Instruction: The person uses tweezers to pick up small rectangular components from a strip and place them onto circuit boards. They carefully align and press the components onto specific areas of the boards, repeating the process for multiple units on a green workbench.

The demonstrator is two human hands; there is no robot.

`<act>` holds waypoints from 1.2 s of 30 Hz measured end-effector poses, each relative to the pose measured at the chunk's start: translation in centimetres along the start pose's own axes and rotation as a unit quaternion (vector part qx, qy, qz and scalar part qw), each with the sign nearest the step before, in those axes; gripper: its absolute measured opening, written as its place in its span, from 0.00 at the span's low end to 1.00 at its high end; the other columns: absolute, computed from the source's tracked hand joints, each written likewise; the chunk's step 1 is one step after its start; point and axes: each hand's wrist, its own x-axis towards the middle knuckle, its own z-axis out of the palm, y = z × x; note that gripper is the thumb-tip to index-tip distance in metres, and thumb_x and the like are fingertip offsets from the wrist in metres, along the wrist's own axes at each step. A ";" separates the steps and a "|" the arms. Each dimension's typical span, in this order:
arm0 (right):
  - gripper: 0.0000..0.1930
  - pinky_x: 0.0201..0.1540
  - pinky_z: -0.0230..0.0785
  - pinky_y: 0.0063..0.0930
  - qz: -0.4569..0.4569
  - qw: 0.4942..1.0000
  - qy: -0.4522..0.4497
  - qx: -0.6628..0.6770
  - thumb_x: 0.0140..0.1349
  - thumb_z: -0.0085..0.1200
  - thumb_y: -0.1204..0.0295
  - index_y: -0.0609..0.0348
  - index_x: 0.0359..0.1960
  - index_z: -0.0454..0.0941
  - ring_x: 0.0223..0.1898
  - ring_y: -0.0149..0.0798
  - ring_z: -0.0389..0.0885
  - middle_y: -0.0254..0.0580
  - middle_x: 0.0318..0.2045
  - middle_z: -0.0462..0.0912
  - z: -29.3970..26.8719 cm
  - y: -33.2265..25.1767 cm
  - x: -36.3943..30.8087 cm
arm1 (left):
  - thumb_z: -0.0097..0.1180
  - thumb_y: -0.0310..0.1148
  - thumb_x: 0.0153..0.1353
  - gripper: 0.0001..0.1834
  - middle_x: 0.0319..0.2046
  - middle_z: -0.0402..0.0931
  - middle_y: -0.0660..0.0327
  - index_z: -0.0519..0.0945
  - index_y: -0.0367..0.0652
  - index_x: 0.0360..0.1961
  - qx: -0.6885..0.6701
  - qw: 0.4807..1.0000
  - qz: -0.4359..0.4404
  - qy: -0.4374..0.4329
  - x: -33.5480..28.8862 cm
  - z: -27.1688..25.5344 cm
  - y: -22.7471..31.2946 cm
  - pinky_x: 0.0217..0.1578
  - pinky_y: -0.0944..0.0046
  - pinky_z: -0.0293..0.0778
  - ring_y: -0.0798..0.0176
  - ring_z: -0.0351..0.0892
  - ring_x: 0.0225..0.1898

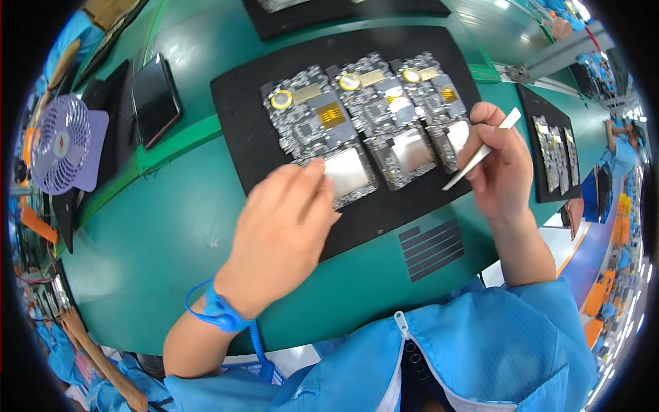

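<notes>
The left hand (285, 223), a blue strap around its wrist, is resting with its fingers together on the lower edge of the leftmost circuit board (319, 134), which is lying on a black mat (240, 110) on the green counter (171, 226) beside two more circuit boards (405, 113). The right hand (498, 168) is hovering over the mat's right end, its fingers clamped on white tweezers (482, 151) whose tip is pointing down-left, just beside the rightmost board. A purple fan (65, 144) and a dark phone (156, 99) are sitting well apart on the left.
</notes>
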 end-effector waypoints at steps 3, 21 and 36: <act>0.12 0.21 0.64 0.20 -0.007 0.986 0.077 -0.144 0.59 0.39 0.71 0.64 0.34 0.74 0.22 0.27 0.73 0.40 0.21 0.77 -7.1 -2.1 -0.4 | 0.62 0.30 0.51 0.20 0.46 0.72 0.50 0.75 0.38 0.45 0.007 0.991 -0.083 0.108 1.2 -2.6 -0.7 0.45 0.58 0.71 0.49 0.73 0.46; 0.26 0.26 0.61 0.23 0.128 0.909 0.082 -0.389 0.54 0.62 0.68 0.64 0.53 0.70 0.29 0.27 0.67 0.43 0.41 0.76 -22.4 -10.8 -5.3 | 0.57 0.31 0.58 0.22 0.27 0.72 0.70 0.69 0.36 0.53 -0.491 0.788 -0.366 -0.067 9.0 -4.7 9.9 0.21 0.75 0.71 0.77 0.70 0.25; 0.16 0.47 0.70 0.43 -0.062 0.572 0.412 -0.707 0.54 0.57 0.67 0.57 0.44 0.78 0.44 0.54 0.78 0.52 0.41 0.80 -44.7 -12.0 -4.7 | 0.59 0.34 0.56 0.23 0.39 0.79 0.54 0.72 0.37 0.51 -0.409 0.908 -0.079 -0.043 28.9 16.6 15.3 0.38 0.63 0.76 0.63 0.80 0.39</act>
